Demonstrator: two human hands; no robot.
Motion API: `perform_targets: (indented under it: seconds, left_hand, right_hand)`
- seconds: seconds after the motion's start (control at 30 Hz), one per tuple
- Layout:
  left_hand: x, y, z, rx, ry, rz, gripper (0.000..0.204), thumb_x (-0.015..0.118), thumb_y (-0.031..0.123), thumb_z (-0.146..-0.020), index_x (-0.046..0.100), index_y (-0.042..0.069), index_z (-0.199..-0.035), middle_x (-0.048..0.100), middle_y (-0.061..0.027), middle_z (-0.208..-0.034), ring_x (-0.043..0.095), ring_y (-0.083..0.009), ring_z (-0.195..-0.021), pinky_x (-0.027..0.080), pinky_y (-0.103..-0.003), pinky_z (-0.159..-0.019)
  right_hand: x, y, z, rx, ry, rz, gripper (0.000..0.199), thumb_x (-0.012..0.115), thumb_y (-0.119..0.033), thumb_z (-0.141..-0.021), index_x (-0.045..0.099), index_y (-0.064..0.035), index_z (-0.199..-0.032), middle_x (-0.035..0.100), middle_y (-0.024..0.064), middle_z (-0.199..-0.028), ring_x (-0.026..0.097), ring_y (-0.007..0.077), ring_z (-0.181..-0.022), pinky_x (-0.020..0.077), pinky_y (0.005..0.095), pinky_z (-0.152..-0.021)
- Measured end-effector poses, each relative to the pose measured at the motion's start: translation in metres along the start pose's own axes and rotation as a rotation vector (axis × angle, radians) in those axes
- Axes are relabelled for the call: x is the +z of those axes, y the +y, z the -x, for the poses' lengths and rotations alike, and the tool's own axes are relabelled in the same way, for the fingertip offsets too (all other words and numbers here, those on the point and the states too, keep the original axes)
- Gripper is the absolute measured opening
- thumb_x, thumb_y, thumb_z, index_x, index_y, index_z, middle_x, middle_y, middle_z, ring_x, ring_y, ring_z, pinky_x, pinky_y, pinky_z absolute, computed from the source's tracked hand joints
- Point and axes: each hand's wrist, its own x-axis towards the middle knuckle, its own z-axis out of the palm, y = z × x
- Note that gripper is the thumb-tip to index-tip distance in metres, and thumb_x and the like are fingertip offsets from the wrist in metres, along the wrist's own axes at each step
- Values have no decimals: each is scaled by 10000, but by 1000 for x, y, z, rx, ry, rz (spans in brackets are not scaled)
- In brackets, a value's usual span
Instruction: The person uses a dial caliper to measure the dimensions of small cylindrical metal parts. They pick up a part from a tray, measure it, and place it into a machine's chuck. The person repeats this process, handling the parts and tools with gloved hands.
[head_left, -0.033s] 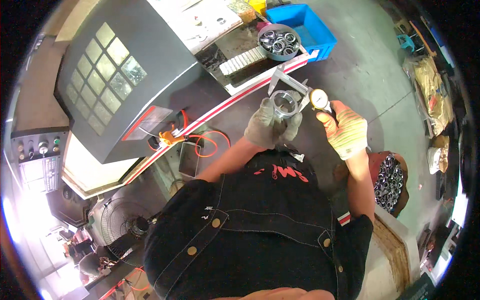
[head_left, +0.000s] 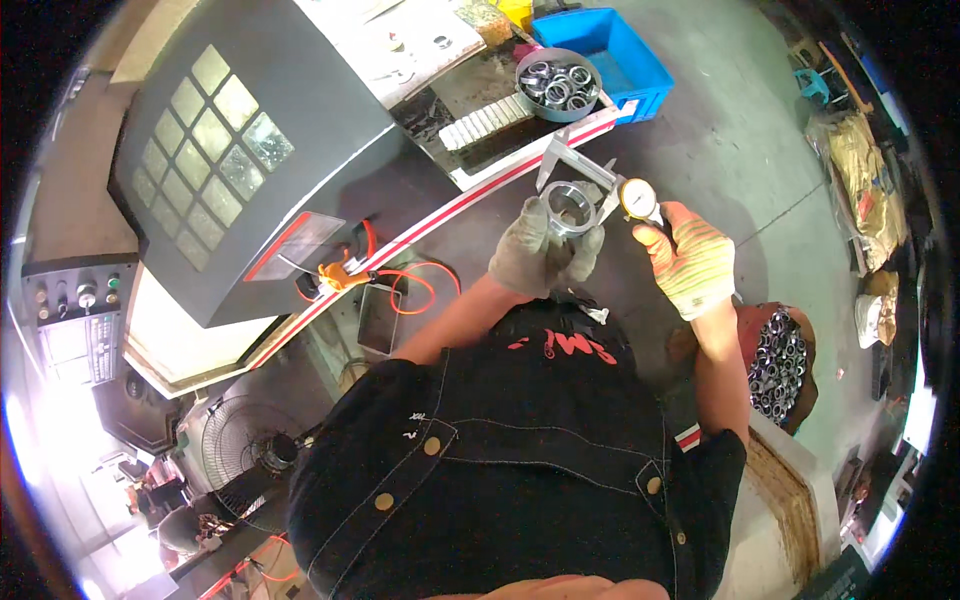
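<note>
A metal ring [head_left: 570,230] is held up in front of the chest, just short of the bench edge [head_left: 530,172], by the gloved left hand [head_left: 535,248], whose thumb and fingers are pinched about its lower side. By the right hand [head_left: 695,262], in a striped glove, a dial caliper [head_left: 586,163] is gripped near its dial [head_left: 637,198], thumb and fingers wrapped on the end of the tool. The ring lies between the caliper's two long jaws, so the step in hand is judged to be the gauging of its width; whether both jaws are in contact cannot be made out at this size. For the next move, a steady ring, jaws set square across it and light thumb pressure seem to be called for, with the dial face kept turned toward the eyes. More rings are heaped in a round tub [head_left: 558,113] on the bench, beside a blue crate [head_left: 655,102].
</note>
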Motion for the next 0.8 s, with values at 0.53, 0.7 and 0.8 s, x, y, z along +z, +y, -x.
perform_targets:
  seconds: [0.53, 0.7, 0.8]
  left_hand:
    - [7, -3, -6, 53, -21, -126, 683, 415, 653, -794, 467, 86, -1171, 570, -68, -790, 510, -134, -537, 366, -232, -433]
    - [11, -5, -5, 56, 62, -159, 682, 394, 652, -804, 458, 85, -1178, 566, -70, -785, 501, -129, -530, 350, -226, -426]
    - [12, -5, -5, 55, 61, -172, 682, 393, 654, -804, 456, 88, -1180, 565, -71, -796, 500, -131, -533, 356, -231, -434]
  right_hand:
    - [-3, 0, 1, 55, -8, -46, 368, 607, -406, -781, 585, -49, -867, 551, 163, -661, 536, 353, -596, 430, 365, -523]
    - [-3, 1, 2, 54, -16, -18, 340, 621, -381, -764, 559, -52, -816, 563, 145, -669, 549, 342, -594, 435, 380, -512]
    - [-3, 0, 1, 30, 17, -30, 339, 620, -382, -765, 551, -52, -799, 558, 145, -662, 547, 340, -587, 432, 381, -505]
